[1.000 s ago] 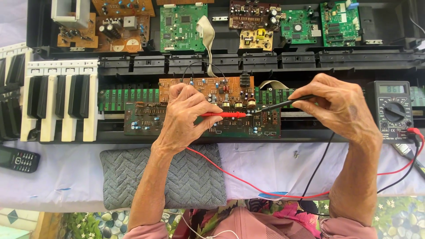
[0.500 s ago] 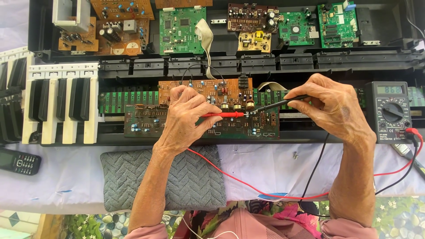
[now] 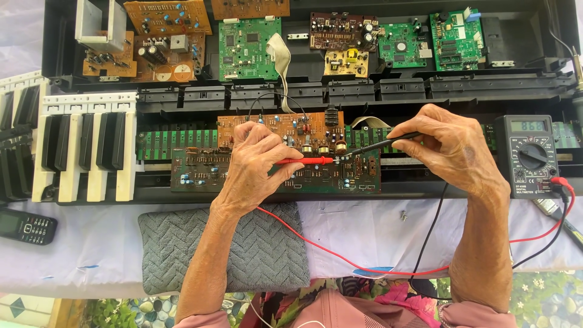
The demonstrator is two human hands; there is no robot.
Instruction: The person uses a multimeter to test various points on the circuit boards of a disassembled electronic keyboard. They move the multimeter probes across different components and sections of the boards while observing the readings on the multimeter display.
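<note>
Barely any change since a second ago: left hand (image 3: 258, 164) still pinches the red probe (image 3: 306, 161), right hand (image 3: 449, 149) the black probe (image 3: 379, 144), both tips holding on the dark circuit board (image 3: 200, 173) mid-keyboard, multimeter (image 3: 527, 155) alongside right, measurement apparently ongoing.

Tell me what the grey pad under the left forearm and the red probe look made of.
Grey pad: looks like woven or knitted fabric, matte, with a raised herringbone texture. Red probe, held in the left hand: probably moulded plastic, smooth with a slight sheen; its tip is too small to judge.
</note>
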